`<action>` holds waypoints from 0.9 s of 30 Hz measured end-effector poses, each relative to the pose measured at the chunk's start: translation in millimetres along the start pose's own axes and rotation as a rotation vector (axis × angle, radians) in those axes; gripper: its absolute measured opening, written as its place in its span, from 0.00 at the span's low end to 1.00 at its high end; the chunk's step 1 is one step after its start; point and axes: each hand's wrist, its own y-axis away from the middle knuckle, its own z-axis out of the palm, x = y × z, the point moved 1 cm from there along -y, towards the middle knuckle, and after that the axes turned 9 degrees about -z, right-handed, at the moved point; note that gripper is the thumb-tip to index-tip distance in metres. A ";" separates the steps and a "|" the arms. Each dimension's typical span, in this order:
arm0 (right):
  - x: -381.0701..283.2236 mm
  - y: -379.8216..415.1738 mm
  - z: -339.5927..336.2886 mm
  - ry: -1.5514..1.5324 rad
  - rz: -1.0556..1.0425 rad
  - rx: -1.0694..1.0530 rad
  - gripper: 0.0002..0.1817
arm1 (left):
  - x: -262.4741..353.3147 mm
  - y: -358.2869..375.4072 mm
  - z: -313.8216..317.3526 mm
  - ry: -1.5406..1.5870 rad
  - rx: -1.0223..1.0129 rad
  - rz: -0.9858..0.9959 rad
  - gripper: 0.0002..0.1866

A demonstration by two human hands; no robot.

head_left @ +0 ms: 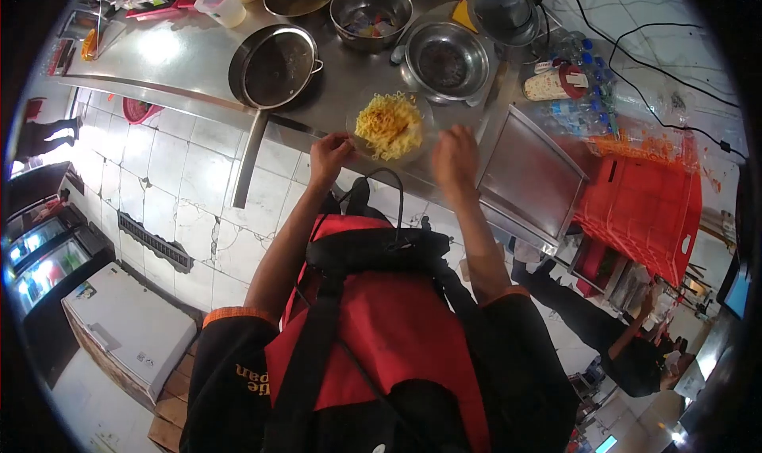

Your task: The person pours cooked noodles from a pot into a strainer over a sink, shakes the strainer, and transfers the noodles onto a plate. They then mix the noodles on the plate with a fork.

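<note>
Yellow noodles (pixel 389 126) with an orange-brown topping sit in a clear bowl (pixel 361 147) at the edge of the steel counter. My left hand (pixel 330 156) pinches the left side of the bowl's rim. On the other side, my right hand (pixel 455 158) hovers close to the bowl with its fingers curled and slightly blurred. Whatever it may hold is hidden. Behind the noodles stand a steel bowl (pixel 447 59) and a wide pan (pixel 275 66).
A deep steel pot (pixel 371 15) with wrapped bits inside stands at the back. To the right are a steel tray (pixel 530 171), a lidded jar (pixel 548 85), plastic bottles (pixel 583 116) and a red crate (pixel 643 207). Another person (pixel 603 326) is at lower right.
</note>
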 end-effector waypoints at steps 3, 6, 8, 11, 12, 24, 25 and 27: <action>-5.9 -11.7 -24.4 -0.015 -0.031 -0.103 0.06 | 0.6 1.4 1.2 0.014 -0.001 0.028 0.15; -8.7 -2.8 -25.2 0.165 0.025 -0.083 0.03 | 0.9 1.1 0.4 0.041 -0.007 0.014 0.15; 7.0 6.1 9.0 0.076 0.104 -0.026 0.04 | 2.4 3.3 0.7 0.050 -0.019 0.006 0.15; 27.4 18.2 54.5 -0.270 0.327 -0.001 0.06 | 3.3 3.5 0.5 0.048 -0.036 0.003 0.15; 31.3 21.4 64.0 -0.530 0.465 -0.039 0.07 | 4.6 3.6 0.4 0.040 -0.039 0.003 0.16; 32.1 14.0 5.4 -0.234 0.169 -0.201 0.07 | -3.3 -2.7 -3.4 0.039 -0.049 0.024 0.16; 26.6 3.8 -9.7 -0.235 0.169 -0.203 0.07 | -3.4 -2.3 -2.5 0.039 -0.049 0.022 0.16; 16.8 -13.7 -32.4 0.089 0.113 -0.143 0.05 | -1.9 -1.1 0.3 0.069 -0.037 0.009 0.15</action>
